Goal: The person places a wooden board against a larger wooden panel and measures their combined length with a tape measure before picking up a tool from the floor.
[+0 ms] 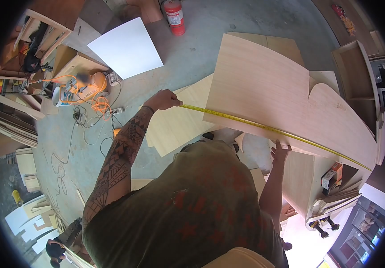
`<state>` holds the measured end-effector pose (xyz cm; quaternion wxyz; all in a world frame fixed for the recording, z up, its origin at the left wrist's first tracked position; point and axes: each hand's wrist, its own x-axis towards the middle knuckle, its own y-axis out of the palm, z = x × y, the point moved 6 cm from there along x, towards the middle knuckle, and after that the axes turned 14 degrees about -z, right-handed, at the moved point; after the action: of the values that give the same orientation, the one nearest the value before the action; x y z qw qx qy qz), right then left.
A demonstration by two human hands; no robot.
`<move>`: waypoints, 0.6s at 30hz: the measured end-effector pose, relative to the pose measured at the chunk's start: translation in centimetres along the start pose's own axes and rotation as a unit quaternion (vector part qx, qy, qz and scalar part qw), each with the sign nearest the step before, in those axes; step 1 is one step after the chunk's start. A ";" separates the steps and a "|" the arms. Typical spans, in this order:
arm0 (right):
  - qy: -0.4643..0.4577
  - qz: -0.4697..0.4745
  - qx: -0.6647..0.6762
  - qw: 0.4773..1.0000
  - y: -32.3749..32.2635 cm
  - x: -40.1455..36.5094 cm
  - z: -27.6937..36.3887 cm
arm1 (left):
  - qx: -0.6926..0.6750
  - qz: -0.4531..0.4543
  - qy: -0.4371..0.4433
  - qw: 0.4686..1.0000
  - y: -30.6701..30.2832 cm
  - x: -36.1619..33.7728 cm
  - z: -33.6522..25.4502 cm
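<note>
My left hand (164,100) is closed around one end of a yellow tape measure (241,120), just past the left edge of a curved plywood panel (258,81). The blade runs taut and slanting along the panel's near edge, down to its far right corner. My right hand (281,152) is at that near edge, below the blade, fingers spread and fingertips right at the wood. The panel's outline has a rounded lobe and a notch on its right side. Beneath it lie further pale plywood sheets (174,127), partly hidden.
A white panel (126,48) and a red fire extinguisher (174,18) are beyond. An orange compressor (93,85) with hoses and cords is on the floor at left. A small box (332,175) and drills (324,228) sit at right. Another person (55,250) is at lower left.
</note>
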<state>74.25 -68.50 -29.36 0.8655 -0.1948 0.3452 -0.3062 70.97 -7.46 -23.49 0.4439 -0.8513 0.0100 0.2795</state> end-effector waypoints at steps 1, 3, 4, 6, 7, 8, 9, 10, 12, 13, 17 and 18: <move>0.000 0.000 0.001 1.000 0.0 -0.1 0.0 | -0.002 -0.002 0.002 1.000 0.0 0.0 0.0; 0.002 0.004 -0.003 1.000 -0.1 -0.2 0.1 | 0.000 -0.002 0.004 1.000 0.0 0.1 0.0; 0.002 0.004 -0.002 1.000 -0.1 -0.3 0.2 | 0.001 -0.002 0.006 1.000 0.0 0.1 0.0; 0.004 0.005 0.001 1.000 -0.1 -0.3 0.1 | 0.004 -0.003 0.005 1.000 0.1 0.2 0.0; 0.004 0.005 0.001 1.000 0.0 -0.3 0.1 | 0.007 -0.003 0.003 1.000 0.1 0.3 0.1; 0.002 0.005 -0.001 1.000 0.0 -0.3 0.1 | 0.007 -0.003 0.004 1.000 0.0 0.3 0.0; 0.000 0.004 -0.002 1.000 -0.1 -0.3 0.2 | 0.008 -0.001 0.002 1.000 0.1 0.3 0.0; 0.000 0.004 -0.002 1.000 -0.1 -0.4 0.2 | 0.008 0.002 0.001 1.000 0.1 0.3 0.0; -0.002 0.003 -0.001 1.000 -0.1 -0.2 0.1 | 0.007 0.001 0.001 1.000 -0.1 0.1 -0.2; -0.002 0.003 -0.001 1.000 0.0 -0.2 0.0 | 0.005 -0.001 0.001 1.000 -0.1 0.0 -0.3; -0.002 -0.001 -0.003 1.000 -0.1 -0.1 0.0 | 0.016 -0.003 0.001 1.000 -0.1 0.1 -0.1; -0.002 -0.003 -0.005 1.000 -0.1 -0.1 0.0 | 0.015 -0.003 0.003 1.000 0.0 0.2 -0.1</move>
<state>74.18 -68.49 -29.27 0.8644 -0.2013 0.3441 -0.3064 71.17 -7.47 -23.49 0.4574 -0.8454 0.0131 0.2754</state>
